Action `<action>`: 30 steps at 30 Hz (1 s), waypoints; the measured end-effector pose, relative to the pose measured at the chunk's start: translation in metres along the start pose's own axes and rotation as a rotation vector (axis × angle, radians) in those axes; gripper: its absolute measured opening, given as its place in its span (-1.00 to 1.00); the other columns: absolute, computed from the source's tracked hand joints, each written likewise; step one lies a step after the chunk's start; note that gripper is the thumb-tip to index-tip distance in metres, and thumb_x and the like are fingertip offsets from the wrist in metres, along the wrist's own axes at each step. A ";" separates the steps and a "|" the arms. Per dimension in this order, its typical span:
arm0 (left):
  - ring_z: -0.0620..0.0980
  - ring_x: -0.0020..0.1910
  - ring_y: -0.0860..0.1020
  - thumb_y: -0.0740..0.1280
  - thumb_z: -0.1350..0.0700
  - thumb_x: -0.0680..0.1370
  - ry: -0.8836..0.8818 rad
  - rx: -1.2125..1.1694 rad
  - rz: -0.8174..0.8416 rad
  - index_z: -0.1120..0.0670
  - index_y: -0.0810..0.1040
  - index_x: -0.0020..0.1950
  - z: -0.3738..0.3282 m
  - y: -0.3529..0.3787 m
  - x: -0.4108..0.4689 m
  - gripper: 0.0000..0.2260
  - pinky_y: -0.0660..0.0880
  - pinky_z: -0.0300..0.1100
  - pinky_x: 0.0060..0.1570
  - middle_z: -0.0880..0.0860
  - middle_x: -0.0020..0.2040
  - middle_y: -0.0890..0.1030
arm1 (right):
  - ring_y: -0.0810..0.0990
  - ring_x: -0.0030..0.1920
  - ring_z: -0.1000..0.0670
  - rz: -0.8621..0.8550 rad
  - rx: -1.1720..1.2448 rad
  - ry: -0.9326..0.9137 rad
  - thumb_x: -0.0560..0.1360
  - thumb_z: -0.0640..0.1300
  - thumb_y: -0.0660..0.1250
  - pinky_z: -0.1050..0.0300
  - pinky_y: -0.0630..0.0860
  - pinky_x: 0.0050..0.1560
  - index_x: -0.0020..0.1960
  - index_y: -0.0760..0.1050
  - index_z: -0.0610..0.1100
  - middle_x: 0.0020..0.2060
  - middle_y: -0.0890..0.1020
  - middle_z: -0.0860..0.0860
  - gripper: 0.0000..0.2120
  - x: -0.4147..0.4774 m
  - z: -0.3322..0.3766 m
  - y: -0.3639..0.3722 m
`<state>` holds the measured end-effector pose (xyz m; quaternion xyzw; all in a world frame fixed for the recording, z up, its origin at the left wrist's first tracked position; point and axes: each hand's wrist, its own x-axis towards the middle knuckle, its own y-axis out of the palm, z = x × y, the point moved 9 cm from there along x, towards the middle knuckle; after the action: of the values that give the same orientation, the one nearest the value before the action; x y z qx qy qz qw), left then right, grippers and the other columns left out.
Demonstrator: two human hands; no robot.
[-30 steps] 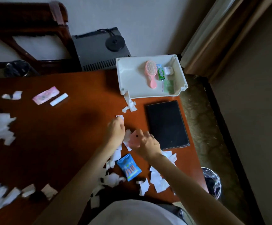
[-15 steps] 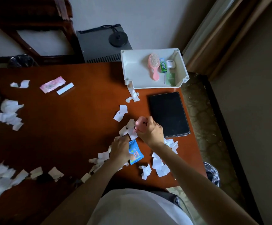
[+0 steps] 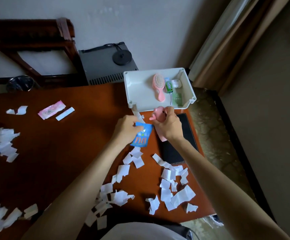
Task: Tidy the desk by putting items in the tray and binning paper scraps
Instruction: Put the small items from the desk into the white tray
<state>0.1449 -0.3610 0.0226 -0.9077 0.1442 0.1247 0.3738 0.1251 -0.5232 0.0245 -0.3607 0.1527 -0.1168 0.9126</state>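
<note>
From where I stand, the left hand (image 3: 126, 129) has its fingers curled over the upper edge of a small blue foil sachet (image 3: 141, 136) and grips it just above the reddish-brown wooden desk (image 3: 62, 144). The print on the sachet is too small to read. Right beside it, the right hand (image 3: 168, 126) is clenched round a pink plastic object (image 3: 158, 113). A rounded top and a little prong stick out above the fist, and a lower end pokes out under the wrist. The palm hides the middle, so I cannot tell what it is.

Both hands are near the front rim of the white rectangular plastic tray (image 3: 140, 90) at the desk's far right corner. 4 things lie in the tray:
- a pink oval hairbrush (image 3: 159, 86)
- a green pack (image 3: 168, 85)
- a small white case (image 3: 176, 83)
- a pale green sachet (image 3: 177, 99) by the right wall

A flat black folder (image 3: 187, 129) lies below the right wrist, and that hand covers much of it.

Torn white paper scraps (image 3: 166, 174) litter the near side of the desk. More heaps at the left are cut off by the edge of view. A pink wrapper (image 3: 51, 109) and a white strip (image 3: 65, 113) lie side by side at the far left.

Off the desk's near right corner only a sliver of a lined bin (image 3: 213, 219) shows.
</note>
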 end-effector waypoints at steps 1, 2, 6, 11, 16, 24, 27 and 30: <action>0.06 -0.32 0.44 0.32 0.26 0.47 0.002 -0.010 -0.033 0.30 0.55 -0.17 -0.009 -0.009 0.012 -0.90 0.25 -0.25 -0.45 0.15 -0.29 0.49 | 0.56 0.10 -0.21 -0.011 0.022 0.012 0.45 0.02 0.40 0.11 0.40 -0.07 0.24 0.28 -0.23 0.13 0.56 -0.17 -0.47 0.010 0.002 -0.007; 0.07 -0.30 0.43 0.30 0.25 0.48 0.004 -0.003 -0.058 0.28 0.52 -0.22 -0.018 -0.016 0.023 -0.88 0.25 -0.25 -0.45 0.17 -0.29 0.48 | 0.57 0.09 -0.21 -0.024 0.048 0.024 0.45 0.00 0.41 0.12 0.39 -0.08 0.24 0.26 -0.25 0.13 0.57 -0.19 -0.47 0.022 0.003 -0.013; 0.30 -0.17 0.50 0.26 0.21 0.53 -0.021 0.026 -0.145 0.13 0.31 -0.40 -0.046 -0.040 0.071 -0.69 0.27 -0.16 -0.37 0.37 -0.17 0.51 | 0.57 0.11 -0.20 -0.078 0.109 0.051 0.44 -0.02 0.42 0.15 0.38 -0.05 0.22 0.22 -0.28 0.14 0.56 -0.22 -0.44 0.070 0.011 -0.031; 0.26 0.12 0.50 0.15 0.19 0.61 -0.068 0.078 -0.235 0.29 0.48 0.10 -0.060 -0.054 0.130 -0.79 0.42 -0.07 -0.06 0.31 0.15 0.53 | 0.56 0.12 -0.18 0.002 0.124 0.069 0.43 -0.10 0.44 0.18 0.35 -0.09 0.16 0.23 -0.25 0.13 0.56 -0.20 -0.50 0.124 0.026 -0.004; 0.31 0.21 0.45 0.12 0.29 0.60 -0.142 0.197 -0.203 0.30 0.41 0.21 -0.048 -0.042 0.174 -0.79 0.41 0.03 0.12 0.33 0.24 0.46 | 0.57 0.08 -0.23 0.063 -0.030 0.068 0.44 -0.02 0.39 -0.04 0.48 -0.01 0.18 0.24 -0.27 0.10 0.55 -0.22 -0.49 0.163 0.025 0.046; 0.32 0.24 0.45 0.19 0.40 0.53 -0.164 0.316 -0.085 0.33 0.32 0.28 -0.028 -0.010 0.201 -0.69 0.44 0.04 0.13 0.32 0.26 0.44 | 0.52 0.12 -0.24 0.085 -0.139 0.078 0.46 0.05 0.36 -0.05 0.46 0.07 0.21 0.28 -0.32 0.16 0.45 -0.24 -0.45 0.176 0.003 0.069; 0.28 0.28 0.41 0.23 0.39 0.52 -0.090 0.378 -0.081 0.29 0.25 0.36 -0.033 -0.003 0.205 -0.58 0.44 0.00 0.16 0.30 0.31 0.35 | 0.51 0.12 -0.23 0.140 -0.222 0.046 0.48 0.06 0.34 -0.04 0.48 0.02 0.26 0.26 -0.31 0.17 0.43 -0.23 -0.43 0.168 -0.004 0.070; 0.23 0.30 0.37 0.22 0.36 0.54 -0.039 0.505 -0.078 0.25 0.29 0.37 -0.036 0.001 0.204 -0.60 0.42 -0.03 0.18 0.26 0.35 0.29 | 0.49 0.14 -0.25 0.150 -0.306 -0.006 0.51 0.12 0.25 -0.07 0.48 0.03 0.34 0.23 -0.25 0.17 0.46 -0.22 -0.42 0.159 -0.004 0.070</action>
<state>0.3381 -0.4222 -0.0212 -0.7877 0.1286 0.0875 0.5961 0.2785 -0.5276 -0.0576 -0.4835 0.1926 -0.0228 0.8536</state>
